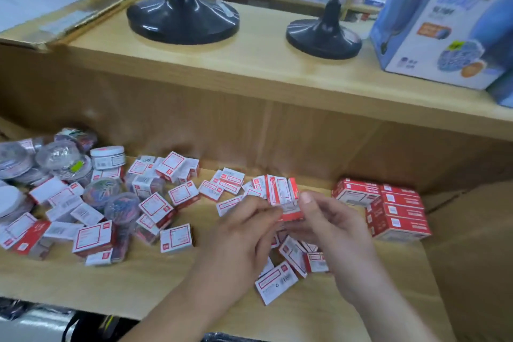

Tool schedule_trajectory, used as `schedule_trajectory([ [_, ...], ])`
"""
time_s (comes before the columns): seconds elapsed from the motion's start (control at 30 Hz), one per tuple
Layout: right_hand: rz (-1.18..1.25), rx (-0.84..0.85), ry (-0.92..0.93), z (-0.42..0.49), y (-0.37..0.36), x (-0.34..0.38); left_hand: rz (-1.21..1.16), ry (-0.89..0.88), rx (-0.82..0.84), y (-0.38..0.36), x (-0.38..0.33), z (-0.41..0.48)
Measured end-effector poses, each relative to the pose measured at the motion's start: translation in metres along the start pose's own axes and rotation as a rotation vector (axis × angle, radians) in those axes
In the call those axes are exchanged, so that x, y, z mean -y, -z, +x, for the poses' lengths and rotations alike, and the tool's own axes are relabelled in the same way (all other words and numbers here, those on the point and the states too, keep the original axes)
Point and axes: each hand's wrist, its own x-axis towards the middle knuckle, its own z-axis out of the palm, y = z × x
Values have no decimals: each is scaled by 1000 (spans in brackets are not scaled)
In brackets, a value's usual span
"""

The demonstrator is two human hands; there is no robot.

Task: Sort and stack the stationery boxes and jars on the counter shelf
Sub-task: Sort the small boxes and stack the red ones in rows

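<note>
Hands at centre of frame: left hand [244, 233] and right hand [330, 226] meet over the lower shelf [155, 280], fingers of both pinched around a small bundle of red-and-white boxes [283, 194] held upright just above the board. Loose boxes [172, 203] of the same kind lie scattered left of centre and under the hands. Stacked boxes [388, 208], red sides outward, sit in a tidy block at right of frame. Jars [107, 157], clear and white-lidded, cluster at far left among the loose boxes; some hold coloured clips. Upper shelf [249, 69] carries two black stand bases [183, 16] and a blue carton [444, 22] at upper right.
</note>
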Motion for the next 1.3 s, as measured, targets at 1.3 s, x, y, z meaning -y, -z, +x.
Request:
schedule_trajectory([
  [1.3,-384,-343,12,53,61,-70,284,338,227,-73,53,62],
])
